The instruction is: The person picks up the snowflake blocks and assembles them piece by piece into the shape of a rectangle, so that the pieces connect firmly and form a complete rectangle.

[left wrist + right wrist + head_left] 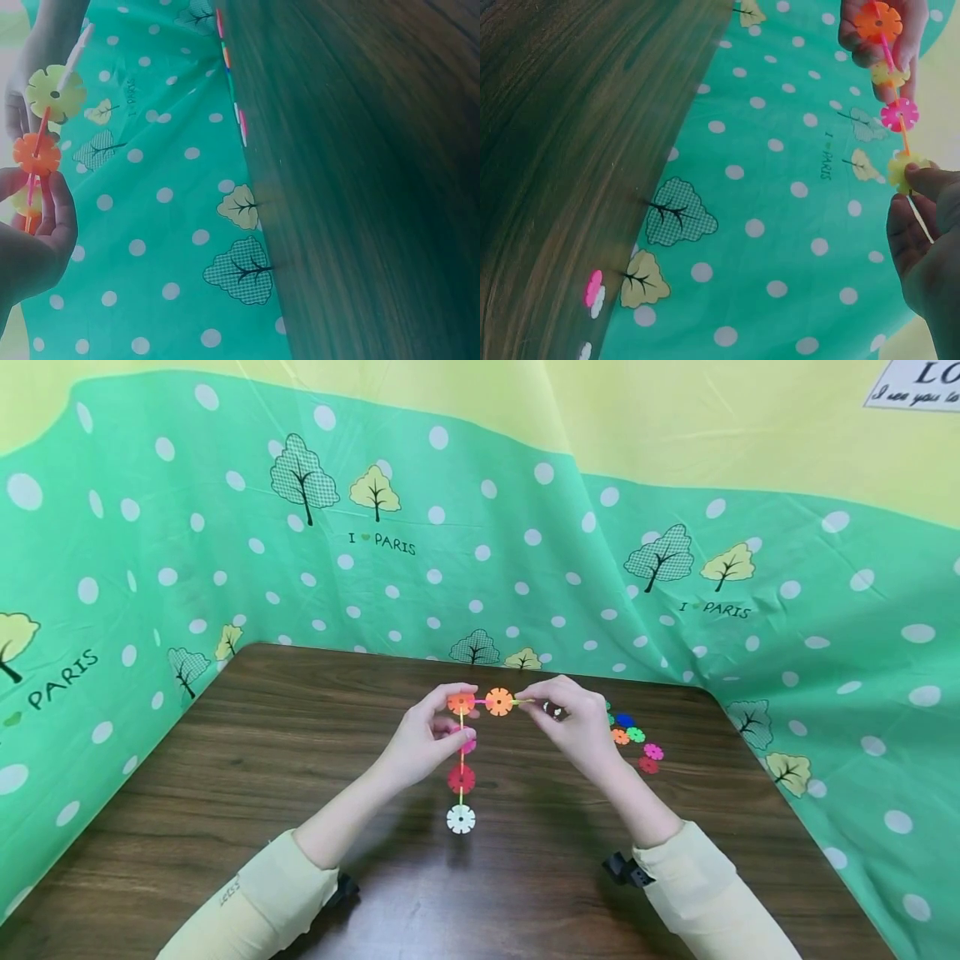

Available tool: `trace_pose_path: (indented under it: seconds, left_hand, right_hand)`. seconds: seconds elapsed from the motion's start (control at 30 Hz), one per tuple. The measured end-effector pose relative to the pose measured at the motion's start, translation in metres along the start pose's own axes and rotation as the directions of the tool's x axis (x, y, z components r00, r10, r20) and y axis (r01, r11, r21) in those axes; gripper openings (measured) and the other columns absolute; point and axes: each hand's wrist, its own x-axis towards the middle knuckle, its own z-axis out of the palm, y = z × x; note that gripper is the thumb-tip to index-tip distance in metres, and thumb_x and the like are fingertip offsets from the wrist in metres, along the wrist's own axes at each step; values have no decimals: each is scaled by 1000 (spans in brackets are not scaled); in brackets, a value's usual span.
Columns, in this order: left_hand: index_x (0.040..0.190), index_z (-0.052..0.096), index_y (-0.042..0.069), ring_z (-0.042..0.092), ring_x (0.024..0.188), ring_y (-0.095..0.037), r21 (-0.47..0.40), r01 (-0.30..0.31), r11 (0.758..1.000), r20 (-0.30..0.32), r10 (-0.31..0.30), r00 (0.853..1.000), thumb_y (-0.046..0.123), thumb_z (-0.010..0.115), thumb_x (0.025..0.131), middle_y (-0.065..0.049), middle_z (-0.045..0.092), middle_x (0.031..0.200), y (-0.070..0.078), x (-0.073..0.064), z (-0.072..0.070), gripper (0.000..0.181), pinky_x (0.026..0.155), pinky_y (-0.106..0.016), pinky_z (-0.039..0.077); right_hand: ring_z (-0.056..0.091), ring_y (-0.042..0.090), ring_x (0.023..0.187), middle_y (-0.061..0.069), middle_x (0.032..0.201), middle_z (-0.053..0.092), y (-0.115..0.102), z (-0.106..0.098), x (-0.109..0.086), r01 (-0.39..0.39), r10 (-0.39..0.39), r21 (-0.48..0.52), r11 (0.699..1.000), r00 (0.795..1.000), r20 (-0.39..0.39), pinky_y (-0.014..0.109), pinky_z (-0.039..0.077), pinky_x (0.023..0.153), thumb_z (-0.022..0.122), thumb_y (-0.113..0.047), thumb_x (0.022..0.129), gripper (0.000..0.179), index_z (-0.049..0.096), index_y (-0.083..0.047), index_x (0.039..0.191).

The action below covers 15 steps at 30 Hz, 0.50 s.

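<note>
Both hands hold up a chain of notched plastic discs, slotted together face-on and edge-on by turns. My left hand (420, 739) grips it near the corner, fingers at an orange disc (461, 702) and thumb by a pink disc (469, 742). Below hang a red disc (461, 779) and, lowest, a white disc (461, 819). Another orange disc (498, 702) sits between the hands in the upper arm of the chain. At that arm's right end, my right hand (577, 722) pinches a yellow disc (904, 171); its fingers partly hide what is there.
Loose discs lie on the dark wooden table (300, 710) beyond the right hand, among them a blue disc (625, 720), a green disc (636, 734) and a pink disc (653, 751). A green dotted cloth (480, 585) hangs round the table's back and sides.
</note>
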Motion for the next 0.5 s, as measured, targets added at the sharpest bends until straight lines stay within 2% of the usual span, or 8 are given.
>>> trace_pose_path:
  seconds: [0.13, 0.23, 0.37, 0.5]
  left_hand:
    - [128, 55, 23, 64, 63, -19, -9, -19, 1000, 0, 19, 1000, 3, 68, 85, -7, 65, 104, 0, -1, 1, 49, 54, -22, 48]
    - [124, 58, 21, 63, 61, -17, -12, -33, 999, -23, 32, 999, 4, 68, 85, -6, 67, 100, -1, 0, 3, 44, 54, -25, 51]
    - [118, 64, 19, 62, 54, -16, -11, -44, 999, -101, 43, 994, 9, 71, 84, -5, 68, 92, -1, 0, 8, 36, 46, -26, 48]
    - [112, 69, 23, 63, 50, -18, -15, -21, 1000, -191, 18, 981, 14, 74, 82, -2, 68, 88, 2, -1, 11, 31, 39, -25, 43]
  right_hand:
    - [60, 9, 71, -1, 84, 72, -1, 2, -1, 30, -31, -28, 999, 999, -17, 11, 44, 58, 78, 0, 73, 20, 75, -12, 88]
    - [63, 11, 73, -1, 83, 72, -2, 3, -1, 45, -46, -36, 998, 998, -32, 14, 45, 58, 80, 2, 69, 24, 75, -12, 88]
    - [66, 14, 76, 1, 81, 72, -4, 5, -1, 72, -73, -15, 997, 996, -47, 14, 48, 65, 81, 4, 67, 25, 75, -10, 87]
    - [66, 14, 77, 1, 81, 72, -7, 8, 0, 97, -97, 2, 995, 994, -53, 13, 49, 71, 80, 4, 68, 24, 74, -10, 86]
